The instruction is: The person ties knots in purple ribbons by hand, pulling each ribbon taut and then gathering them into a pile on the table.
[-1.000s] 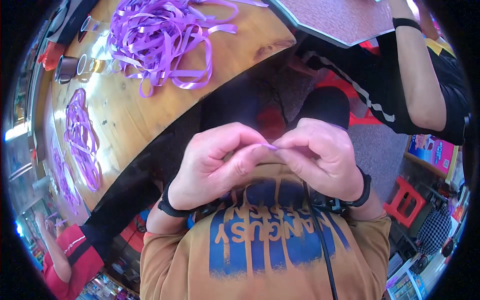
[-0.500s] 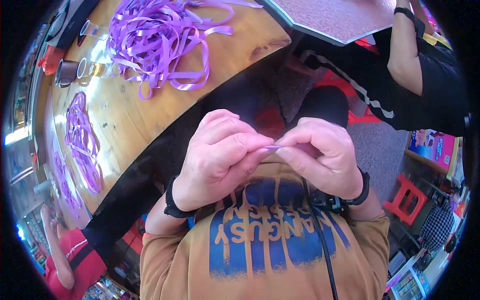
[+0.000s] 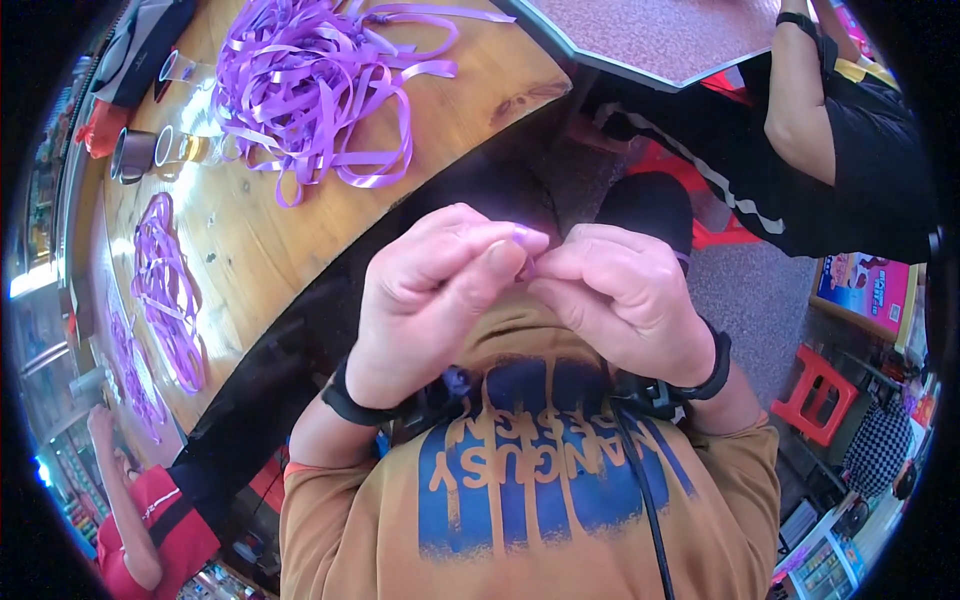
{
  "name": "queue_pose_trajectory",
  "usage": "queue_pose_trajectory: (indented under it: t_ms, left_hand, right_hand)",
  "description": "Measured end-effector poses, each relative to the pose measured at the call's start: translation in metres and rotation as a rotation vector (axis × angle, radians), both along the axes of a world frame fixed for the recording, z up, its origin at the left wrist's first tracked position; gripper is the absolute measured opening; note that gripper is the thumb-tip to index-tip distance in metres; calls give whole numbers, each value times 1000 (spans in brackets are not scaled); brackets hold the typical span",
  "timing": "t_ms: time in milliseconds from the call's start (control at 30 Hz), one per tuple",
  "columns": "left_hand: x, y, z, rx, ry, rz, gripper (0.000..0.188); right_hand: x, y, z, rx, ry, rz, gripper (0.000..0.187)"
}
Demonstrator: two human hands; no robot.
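Note:
Both hands are raised in front of my chest with their fingertips close together. A short bit of purple ribbon (image 3: 530, 266) shows between them. My left hand (image 3: 430, 290) pinches it, the thumb and curled index finger pressed together. From the other side, my right hand (image 3: 625, 295) grips the ribbon between thumb and forefinger. Most of the held piece is hidden by my fingers. On the wooden table (image 3: 270, 235) at the upper left lies a big tangled heap of purple ribbon (image 3: 310, 95). A longer, flatter bundle of purple ribbon (image 3: 168, 290) rests nearer the table's left side.
Clear plastic cups (image 3: 180, 147) and a dark cup (image 3: 133, 155) stand along the table's left side. Someone in black (image 3: 860, 160) sits at a second table (image 3: 670, 40), upper right. Another person in red (image 3: 160, 520) is at lower left. A red stool (image 3: 815, 395) stands on the right.
My left hand has rotated and its index finger now curls over the ribbon. My right fingertips have shifted slightly; the ribbon, earlier stretched straight between the hands, is now bunched at my left fingers.

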State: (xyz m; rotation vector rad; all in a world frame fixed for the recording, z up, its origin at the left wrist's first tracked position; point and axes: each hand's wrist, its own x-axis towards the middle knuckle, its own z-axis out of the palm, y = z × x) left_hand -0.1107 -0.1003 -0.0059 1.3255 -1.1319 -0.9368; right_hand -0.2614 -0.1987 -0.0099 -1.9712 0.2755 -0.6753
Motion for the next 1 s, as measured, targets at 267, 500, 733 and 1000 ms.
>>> queue_pose_trajectory:
  t_ms: [267,500,733,1000]
  left_hand:
    - [9,-4,4,103,-359,-232,15]
    - [13,-3,2,157,11,-380,14]
    - [7,3,4,466,587,-271,16]
    - [10,-4,-4,403,875,-288,17]
  right_hand:
    - [-7,0,-8,-125,78,-123,18]
    - [-9,-2,-7,253,-71,-20,20]
    - [-12,-2,-2,219,-107,-3,18]
    - [-9,4,2,-94,-144,-65,24]
